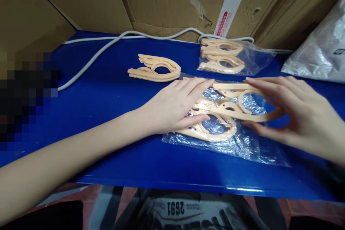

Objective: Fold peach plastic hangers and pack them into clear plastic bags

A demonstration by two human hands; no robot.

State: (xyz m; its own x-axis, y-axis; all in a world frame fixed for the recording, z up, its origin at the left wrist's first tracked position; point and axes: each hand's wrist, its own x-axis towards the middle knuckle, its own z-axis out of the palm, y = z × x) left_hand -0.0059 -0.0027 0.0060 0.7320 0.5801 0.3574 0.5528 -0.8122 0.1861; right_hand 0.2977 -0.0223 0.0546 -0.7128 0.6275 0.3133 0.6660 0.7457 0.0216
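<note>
My right hand [299, 111] grips a beige folded plastic clothes hanger [258, 118] at its rounded end, thumb below and fingers above. That hanger lies over a clear plastic bag [248, 149] holding more beige folding hangers [215, 137]. Stretched out flat, my left hand [178, 104] rests on the bagged hangers, its fingers and thumb apart. The left fingertips are close to the narrow end of the held hanger; whether they touch it I cannot tell. Farther back on the blue table, a loose folded hanger [157, 73] lies left of the bag.
A second clear bag with folded hangers [223, 57] lies at the back. White cable [129, 35] runs along the rear edge before cardboard boxes [167, 3]. A silvery plastic bag [320, 50] stands at the right. The blue table [129, 158] ends at its front edge.
</note>
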